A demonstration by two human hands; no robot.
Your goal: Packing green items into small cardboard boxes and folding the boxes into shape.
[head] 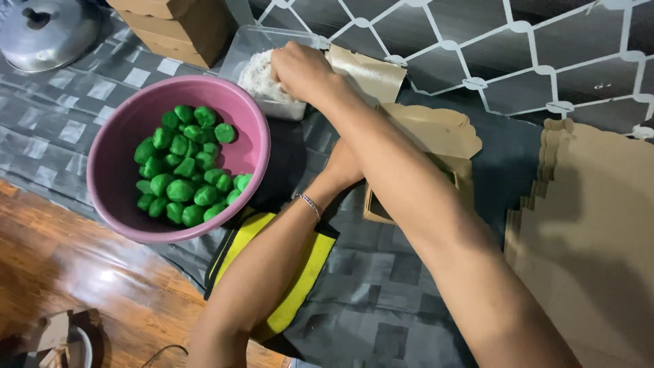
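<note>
My right hand [300, 68] reaches across to a clear plastic tub [245, 42] of white shreds [262, 78]. Its fingers are curled down into the shreds, and what they enclose is hidden. My left hand [343, 167], with a thin bracelet at the wrist, rests on the edge of a small open brown cardboard box [415, 129]. My right forearm crosses over it and hides its fingers. A pink bowl [119, 146] holding several green dough balls [184, 167] sits just left of both hands.
Flat brown cardboard sheets [593, 225] are stacked at the right. Closed cardboard boxes [180, 27] and a metal lid [48, 31] stand at the back left. A yellow and black cloth [303, 272] lies under my left arm. The grey checked mat [381, 300] meets wooden floor [61, 266] at the left.
</note>
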